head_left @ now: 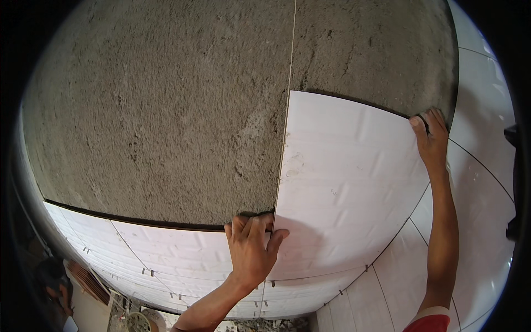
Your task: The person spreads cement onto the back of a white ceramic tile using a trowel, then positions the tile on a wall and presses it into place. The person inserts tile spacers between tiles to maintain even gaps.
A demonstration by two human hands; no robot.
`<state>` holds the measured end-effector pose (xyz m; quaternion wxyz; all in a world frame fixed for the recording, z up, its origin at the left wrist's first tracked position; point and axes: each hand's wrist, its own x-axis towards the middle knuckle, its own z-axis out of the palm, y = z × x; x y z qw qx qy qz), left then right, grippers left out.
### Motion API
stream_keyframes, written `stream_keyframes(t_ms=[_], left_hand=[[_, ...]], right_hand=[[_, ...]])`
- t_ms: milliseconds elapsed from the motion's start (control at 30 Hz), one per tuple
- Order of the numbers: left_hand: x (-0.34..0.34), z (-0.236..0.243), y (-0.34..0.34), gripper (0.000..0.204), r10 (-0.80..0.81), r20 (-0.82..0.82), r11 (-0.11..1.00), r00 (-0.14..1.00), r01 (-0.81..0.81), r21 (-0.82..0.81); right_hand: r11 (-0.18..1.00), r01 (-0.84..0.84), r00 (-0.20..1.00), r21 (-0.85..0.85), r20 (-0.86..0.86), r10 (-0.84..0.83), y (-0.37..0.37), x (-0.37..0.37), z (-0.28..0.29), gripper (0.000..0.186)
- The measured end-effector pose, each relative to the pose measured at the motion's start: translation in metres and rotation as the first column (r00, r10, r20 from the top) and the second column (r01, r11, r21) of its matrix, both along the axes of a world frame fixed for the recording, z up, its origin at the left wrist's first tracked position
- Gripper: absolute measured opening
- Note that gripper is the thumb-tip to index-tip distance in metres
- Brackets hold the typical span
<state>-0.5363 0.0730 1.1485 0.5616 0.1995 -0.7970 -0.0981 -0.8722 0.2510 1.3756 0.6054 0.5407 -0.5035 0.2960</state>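
A large white wall tile with a faint raised pattern stands against the rough grey mortar wall, over a lower row of white tiles. My left hand is closed at its lower left edge. The thumb lies on the tile's face, while the fingers curl by the side edge and the top of the lower row; their tips are partly hidden. My right hand grips the top edge near the right corner, thumb and fingers hooked over it. A thin string line runs down along the tile's left edge.
Glossy white tiles cover the adjoining wall at right. Small clips stick out of the lower joints. Down at the left are another person, stacked brown tiles and a bucket; rubble lies at the wall's foot.
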Motion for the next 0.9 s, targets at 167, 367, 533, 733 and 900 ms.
stream_keyframes(t_ms=[167, 367, 533, 733, 900], left_hand=[[0.000, -0.001, 0.000, 0.028, 0.007, 0.006, 1.000, 1.000, -0.007, 0.002], [-0.001, -0.003, -0.001, 0.028, 0.014, 0.029, 1.000, 0.999, -0.014, -0.001], [-0.001, -0.003, -0.002, 0.028, 0.011, 0.011, 1.000, 1.000, -0.010, -0.020], [-0.001, -0.003, -0.003, 0.029, 0.016, 0.017, 0.999, 1.000, -0.015, -0.030], [-0.003, -0.005, -0.004, 0.029, 0.012, 0.002, 0.999, 1.000, -0.012, -0.048]], right_hand=[[1.000, 0.014, 0.999, -0.014, -0.042, -0.015, -0.002, 0.001, 0.001, 0.045], [0.997, 0.061, 0.993, 0.041, 0.098, -0.065, 0.004, 0.009, -0.001, 0.044], [0.994, 0.089, 0.987, 0.064, 0.127, -0.096, 0.006, 0.013, -0.001, 0.046], [0.996, 0.078, 0.991, 0.039, 0.104, -0.082, 0.004, 0.008, -0.001, 0.050], [0.996, 0.080, 0.991, 0.031, 0.108, -0.083, 0.005, 0.008, 0.000, 0.052]])
